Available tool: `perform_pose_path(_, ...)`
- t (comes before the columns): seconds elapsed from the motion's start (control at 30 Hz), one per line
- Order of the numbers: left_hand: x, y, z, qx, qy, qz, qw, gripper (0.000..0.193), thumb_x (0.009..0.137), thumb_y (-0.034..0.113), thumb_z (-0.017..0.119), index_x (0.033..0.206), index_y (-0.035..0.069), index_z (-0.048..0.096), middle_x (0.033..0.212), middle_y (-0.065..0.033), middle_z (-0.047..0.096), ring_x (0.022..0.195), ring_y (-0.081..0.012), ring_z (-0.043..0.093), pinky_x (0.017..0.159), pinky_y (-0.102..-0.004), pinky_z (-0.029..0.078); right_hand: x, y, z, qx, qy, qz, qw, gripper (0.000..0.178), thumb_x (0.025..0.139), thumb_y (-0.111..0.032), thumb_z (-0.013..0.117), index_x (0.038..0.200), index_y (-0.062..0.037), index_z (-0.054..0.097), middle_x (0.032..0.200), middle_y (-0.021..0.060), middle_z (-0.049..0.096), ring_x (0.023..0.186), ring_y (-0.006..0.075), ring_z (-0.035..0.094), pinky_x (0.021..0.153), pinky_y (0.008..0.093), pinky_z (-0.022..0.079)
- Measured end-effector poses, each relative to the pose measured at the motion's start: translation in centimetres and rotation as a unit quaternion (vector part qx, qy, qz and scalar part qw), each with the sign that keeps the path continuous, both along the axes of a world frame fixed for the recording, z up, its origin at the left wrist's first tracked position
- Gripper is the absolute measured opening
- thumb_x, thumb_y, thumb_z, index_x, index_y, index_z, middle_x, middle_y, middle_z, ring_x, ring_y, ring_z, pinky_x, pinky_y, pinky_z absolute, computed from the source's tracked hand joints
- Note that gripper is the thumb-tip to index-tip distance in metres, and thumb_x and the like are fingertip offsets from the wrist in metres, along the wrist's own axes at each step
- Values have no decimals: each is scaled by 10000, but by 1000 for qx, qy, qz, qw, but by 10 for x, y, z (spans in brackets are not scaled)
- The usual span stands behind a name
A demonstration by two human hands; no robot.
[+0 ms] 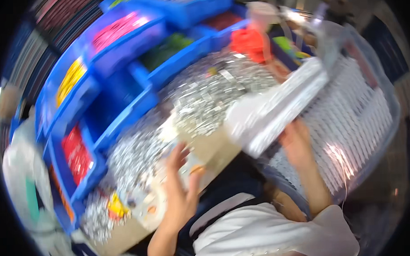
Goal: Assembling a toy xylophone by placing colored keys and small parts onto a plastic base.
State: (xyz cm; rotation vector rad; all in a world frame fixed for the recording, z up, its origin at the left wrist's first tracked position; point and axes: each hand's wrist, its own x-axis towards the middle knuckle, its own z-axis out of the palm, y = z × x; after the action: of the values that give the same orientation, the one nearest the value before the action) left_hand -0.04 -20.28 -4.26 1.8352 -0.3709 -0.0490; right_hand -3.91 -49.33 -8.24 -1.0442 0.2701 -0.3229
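My left hand (pixel 183 192) is raised over the near edge of the table, fingers spread, with nothing in it. Under and beyond it lie heaps of small silvery pieces (pixel 140 153), too blurred to name. On the right, my right hand (pixel 298 145) grips the lower edge of a long white ribbed block (pixel 287 105), tilted and smeared by motion; its fingertips are partly hidden. This block hangs between the silvery heap and a clear plastic bin (pixel 394 117) filled with rows of similar white ribbed pieces (pixel 354 127).
Blue bins (pixel 123 110) line the table's far left side, holding red packets (pixel 76 155), yellow pieces (pixel 71 80) and pink pieces (pixel 120 31). A red object (pixel 249 43) stands at the back. A small yellow item (pixel 117 205) lies near left, beside a whitish plastic bag (pixel 23 157).
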Motion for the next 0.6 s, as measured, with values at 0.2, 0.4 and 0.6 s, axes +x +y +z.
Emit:
perform_pose_path(0.2,-29,71,-6,-46,66,97,992,529,996,322,510,1396,-8,410,1369,-145,495,1249,-252,502,1035,-366,377,8,110,8,-49,26,320,946,322,959,-13,564,1264,61,494,1199,101,611,1090,142,584,952,285,474)
perform_pose_path(0.4,-33,120,-5,127,70,120,982,403,840,30,676,1238,16,611,1077,-100,612,998,-200,572,896,-296,424,-9,157,-3,-369,26,478,796,315,901,-69,659,1196,5,577,1003,120,691,836,187,692,741,311,559)
perform_pose_path(0.6,-19,133,-23,102,169,44,979,266,853,17,657,1117,34,689,950,-87,544,801,-178,527,740,-265,426,9,124,22,-431,-142,527,719,135,801,-116,765,903,-42,718,827,103,690,672,226,674,606,320,547)
